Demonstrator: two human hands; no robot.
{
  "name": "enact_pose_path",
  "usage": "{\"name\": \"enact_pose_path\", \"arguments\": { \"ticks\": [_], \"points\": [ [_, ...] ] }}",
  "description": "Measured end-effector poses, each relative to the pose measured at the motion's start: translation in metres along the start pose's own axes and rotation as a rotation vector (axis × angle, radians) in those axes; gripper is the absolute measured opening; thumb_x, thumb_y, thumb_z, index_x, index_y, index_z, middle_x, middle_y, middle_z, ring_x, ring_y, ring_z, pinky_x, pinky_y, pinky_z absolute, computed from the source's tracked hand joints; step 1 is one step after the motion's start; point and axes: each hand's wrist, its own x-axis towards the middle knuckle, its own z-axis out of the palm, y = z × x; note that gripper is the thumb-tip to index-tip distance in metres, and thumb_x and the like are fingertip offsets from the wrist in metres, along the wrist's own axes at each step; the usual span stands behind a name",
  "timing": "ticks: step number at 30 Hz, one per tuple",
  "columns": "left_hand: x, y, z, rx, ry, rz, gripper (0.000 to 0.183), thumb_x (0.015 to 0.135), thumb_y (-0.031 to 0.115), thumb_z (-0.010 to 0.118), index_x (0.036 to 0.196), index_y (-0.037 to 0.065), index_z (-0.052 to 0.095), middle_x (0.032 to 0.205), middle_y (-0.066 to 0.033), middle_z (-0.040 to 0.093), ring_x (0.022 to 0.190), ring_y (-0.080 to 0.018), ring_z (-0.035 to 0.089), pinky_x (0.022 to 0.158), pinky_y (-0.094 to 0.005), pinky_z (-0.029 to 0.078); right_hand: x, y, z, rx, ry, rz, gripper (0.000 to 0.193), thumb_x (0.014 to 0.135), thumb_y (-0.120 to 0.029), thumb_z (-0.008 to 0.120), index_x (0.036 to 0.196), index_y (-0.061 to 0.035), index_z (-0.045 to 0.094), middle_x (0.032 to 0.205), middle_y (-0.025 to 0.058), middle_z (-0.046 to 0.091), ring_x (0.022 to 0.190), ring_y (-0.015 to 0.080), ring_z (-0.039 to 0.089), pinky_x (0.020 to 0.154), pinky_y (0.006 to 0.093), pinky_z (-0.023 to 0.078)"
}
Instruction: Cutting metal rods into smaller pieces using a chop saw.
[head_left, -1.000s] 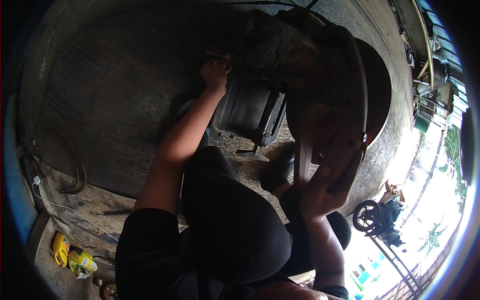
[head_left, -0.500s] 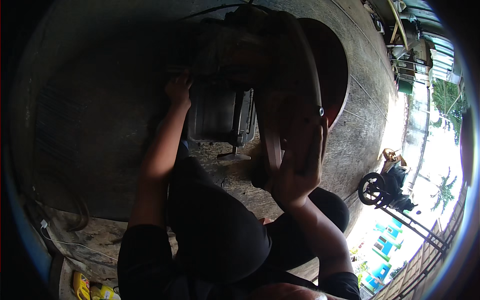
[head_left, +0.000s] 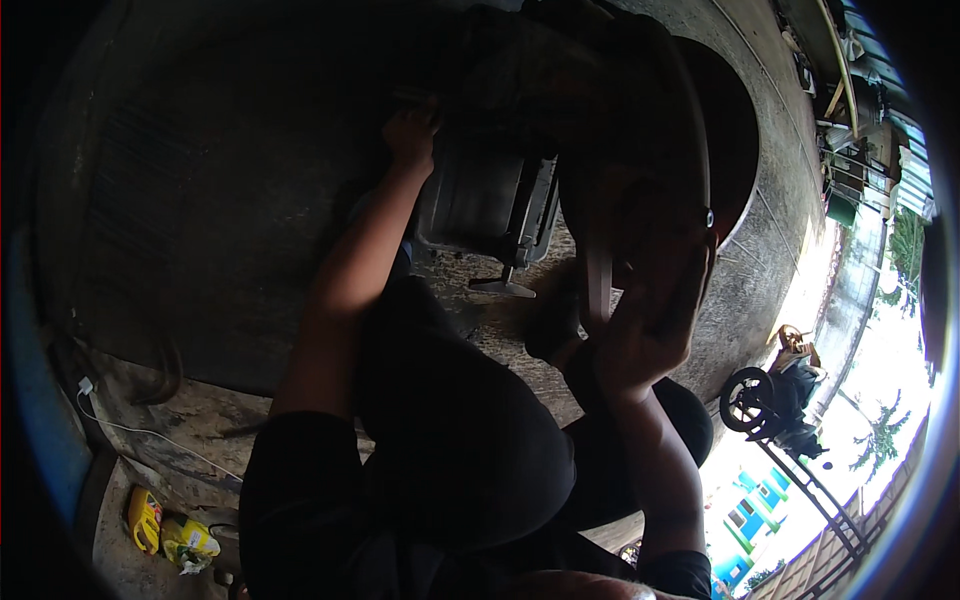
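Cut-off saw [head_left: 645,205], centre of the floor [head_left: 785,215]. Right hand [head_left: 642,345]: fingers extended against its near end. Left hand [head_left: 410,138]: by the base [head_left: 468,200], grip too dark to tell; best kept clear of the round guard [head_left: 733,130].

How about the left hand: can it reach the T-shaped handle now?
Probably yes: the T-shaped handle juts from the near edge of the metal base, uncovered. The left hand, by the base's far-left corner, would need to draw back; it's too dark to tell whether it grips something.
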Motion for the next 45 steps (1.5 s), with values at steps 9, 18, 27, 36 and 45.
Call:
{"name": "enact_pose_path", "arguments": {
  "ticks": [9,18,27,36,45],
  "points": [
    [-0.001,-0.008,0.013,0.540,-0.017,0.346,0.015,0.083,-0.001,0.064,0.093,-0.006,0.054,0.091,-0.0150,0.060,0.086,-0.0232,0.065,0.070,-0.0320,0.059,-0.001,0.005,0.000,0.164,0.025,0.048,0.053,0.091,0.000,0.050,0.140,0.0052,0.031,0.145,0.0194,0.035,0.129,0.0297,0.042,0.092,0.0364,0.052],
    [0.002,0.005,-0.001,0.559,-0.216,-0.050,0.037,0.094,0.013,0.032,0.122,0.007,0.055,0.131,-0.0140,0.051,0.118,-0.0247,0.051,0.102,-0.0406,0.041,-0.003,0.001,0.002,0.152,0.020,0.065,0.053,0.092,-0.003,0.050,0.141,0.0044,0.030,0.146,0.0192,0.034,0.128,0.0298,0.044,0.086,0.0357,0.055],
    [-0.009,0.026,0.031,0.480,-0.127,-0.145,0.025,0.095,0.009,0.043,0.112,-0.003,0.056,0.111,-0.0157,0.059,0.103,-0.0257,0.060,0.086,-0.0384,0.052,0.002,0.009,-0.006,0.149,0.014,0.012,0.055,0.091,-0.002,0.050,0.141,0.0039,0.030,0.146,0.0190,0.034,0.129,0.0293,0.042,0.086,0.0351,0.055],
    [0.021,0.063,-0.041,-0.204,0.498,-0.393,0.023,0.089,0.005,0.061,0.110,-0.003,0.057,0.106,-0.0132,0.062,0.094,-0.0243,0.062,0.075,-0.0326,0.057,0.004,0.006,-0.004,0.025,0.044,-0.054,0.057,0.081,0.001,0.049,0.136,0.0075,0.038,0.138,0.0294,0.040,0.130,0.0432,0.039,0.105,0.0453,0.036],
    [0.043,0.128,-0.138,-0.211,0.617,-0.572,0.029,0.090,0.010,0.061,0.117,0.001,0.056,0.116,-0.0103,0.059,0.100,-0.0233,0.061,0.086,-0.0332,0.058,0.010,-0.001,-0.013,0.159,0.092,-0.061,0.059,0.080,0.007,0.052,0.138,0.0038,0.037,0.139,0.0286,0.038,0.130,0.0413,0.038,0.104,0.0413,0.039]
  ]
}}
